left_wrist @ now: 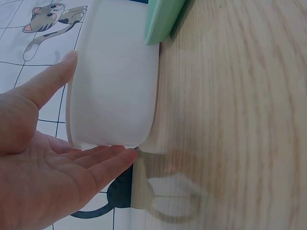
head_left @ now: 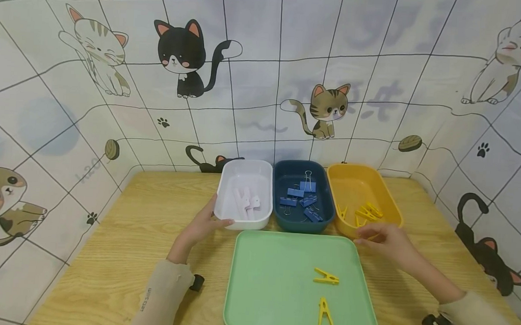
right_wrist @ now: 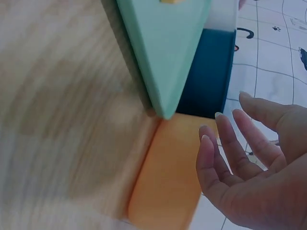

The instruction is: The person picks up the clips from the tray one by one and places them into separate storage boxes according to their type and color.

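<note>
My left hand [head_left: 201, 224] rests on the left front corner of the white bin [head_left: 242, 224], thumb along the front and fingers at the side. In the left wrist view its fingers [left_wrist: 103, 165] look fairly straight against the bin. White clips [head_left: 246, 202] lie inside. My right hand [head_left: 386, 242] hovers by the front of the yellow bin [head_left: 352, 177], fingers loosely bent and nothing between them in the right wrist view. Several yellow clothespins [head_left: 369, 212] lie in that bin. On the green tray [head_left: 272, 281] are two more, an upper clothespin [head_left: 326, 277] and a lower clothespin [head_left: 325, 314].
Between the white and yellow bins stands a dark blue bin [head_left: 302, 167] with several blue binder clips [head_left: 309, 200]. All three bins stand side by side near the cat-patterned wall [head_left: 256, 83], behind the tray, on a wooden table [head_left: 118, 253].
</note>
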Motion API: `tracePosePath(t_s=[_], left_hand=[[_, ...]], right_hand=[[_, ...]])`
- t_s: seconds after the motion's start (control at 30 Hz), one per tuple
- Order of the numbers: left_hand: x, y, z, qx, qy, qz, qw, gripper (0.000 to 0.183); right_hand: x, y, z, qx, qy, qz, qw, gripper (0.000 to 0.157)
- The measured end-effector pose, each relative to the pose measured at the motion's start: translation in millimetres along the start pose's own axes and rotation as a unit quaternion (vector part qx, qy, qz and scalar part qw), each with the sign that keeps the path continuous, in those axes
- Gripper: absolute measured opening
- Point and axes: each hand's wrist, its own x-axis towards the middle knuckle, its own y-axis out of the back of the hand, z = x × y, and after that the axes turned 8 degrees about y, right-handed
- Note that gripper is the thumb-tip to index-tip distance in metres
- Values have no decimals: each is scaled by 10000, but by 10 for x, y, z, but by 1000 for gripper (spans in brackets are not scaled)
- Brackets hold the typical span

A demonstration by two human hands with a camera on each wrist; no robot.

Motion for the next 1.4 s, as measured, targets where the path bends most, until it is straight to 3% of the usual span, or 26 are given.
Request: tracePosePath(t_s=[0.1, 0.53, 0.9, 1.4], left_hand=[[50, 0, -99, 32, -45, 15, 10000, 95], [62, 13, -137, 211, 0, 89, 9997, 94], [66, 12, -150, 156, 4, 61, 9999, 95], [66, 14, -147, 161, -49, 45, 9998, 93]], right_hand=[[-36, -92, 8, 97, 343, -75, 9993, 18], [-133, -359, -38, 1043, 231, -1037, 9889, 30], [-172, -529, -10, 670, -40, -1402, 9879, 29], [-218, -612, -14, 357, 333, -1080, 9929, 12]])
